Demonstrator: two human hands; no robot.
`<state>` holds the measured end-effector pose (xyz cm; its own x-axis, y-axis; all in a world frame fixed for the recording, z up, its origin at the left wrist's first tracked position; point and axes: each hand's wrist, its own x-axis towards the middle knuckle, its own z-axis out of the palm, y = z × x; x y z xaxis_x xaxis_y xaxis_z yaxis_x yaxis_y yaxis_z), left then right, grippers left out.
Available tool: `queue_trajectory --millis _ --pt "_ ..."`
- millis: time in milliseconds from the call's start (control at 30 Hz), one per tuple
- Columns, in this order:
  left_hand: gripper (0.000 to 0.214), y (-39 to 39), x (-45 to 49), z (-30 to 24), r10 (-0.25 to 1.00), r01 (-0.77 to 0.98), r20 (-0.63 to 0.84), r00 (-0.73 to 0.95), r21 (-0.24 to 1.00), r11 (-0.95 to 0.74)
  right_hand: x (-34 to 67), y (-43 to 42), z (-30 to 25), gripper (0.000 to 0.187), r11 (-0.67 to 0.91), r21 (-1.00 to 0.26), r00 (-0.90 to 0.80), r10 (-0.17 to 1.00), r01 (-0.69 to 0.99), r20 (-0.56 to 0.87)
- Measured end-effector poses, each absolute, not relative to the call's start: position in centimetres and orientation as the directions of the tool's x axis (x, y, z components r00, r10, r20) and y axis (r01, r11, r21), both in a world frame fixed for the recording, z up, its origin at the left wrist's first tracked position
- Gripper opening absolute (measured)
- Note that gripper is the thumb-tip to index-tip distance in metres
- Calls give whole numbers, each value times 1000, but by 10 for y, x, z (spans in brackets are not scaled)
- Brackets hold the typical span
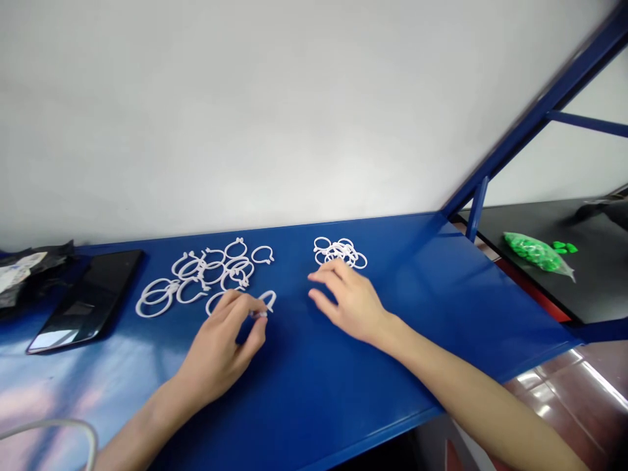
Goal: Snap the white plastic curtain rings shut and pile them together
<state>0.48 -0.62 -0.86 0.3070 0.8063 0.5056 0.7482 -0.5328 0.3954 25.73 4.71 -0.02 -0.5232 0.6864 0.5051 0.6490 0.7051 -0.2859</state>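
Note:
Between the thumb and fingertips of my left hand (223, 343) is a white plastic ring (268, 296), partly hidden by the fingers. Just beyond that hand lies a loose spread of white rings (189, 268); several of them show a gap with small knobs at the ends. My right hand (350, 302) hovers with thumb and fingers apart and nothing between them. Right behind its fingers sits a smaller pile of white rings (343, 248), overlapping one another; the hand covers part of the pile's front edge.
The rings lie on a blue table (304, 386) against a pale wall. At the left are a black tablet-like device (88, 294) and a black plastic package (29, 275). A white cable (59, 424) curves at lower left. Right of a blue frame, a bag of green pieces (537, 253) rests on a dark surface.

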Motion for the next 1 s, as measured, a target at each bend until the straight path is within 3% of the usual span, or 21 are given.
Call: queue_trajectory --millis 167,333,433,767,1000 --pt "12 -22 21 -6 874 568 333 355 665 -484 237 22 -10 18 837 -434 -656 536 332 532" --pt "9 -27 26 -9 926 449 249 283 819 -357 238 21 -15 15 688 -654 -633 666 315 395" --pt "7 -26 25 -11 940 428 266 213 840 -334 239 21 -13 15 628 -710 -622 704 318 344" --pt "6 -24 24 -13 880 491 405 246 731 -474 238 17 -13 29 765 -553 -679 599 329 425" --pt "14 -30 26 -12 766 471 541 346 606 -641 243 11 -10 33 819 -409 -754 549 402 360"
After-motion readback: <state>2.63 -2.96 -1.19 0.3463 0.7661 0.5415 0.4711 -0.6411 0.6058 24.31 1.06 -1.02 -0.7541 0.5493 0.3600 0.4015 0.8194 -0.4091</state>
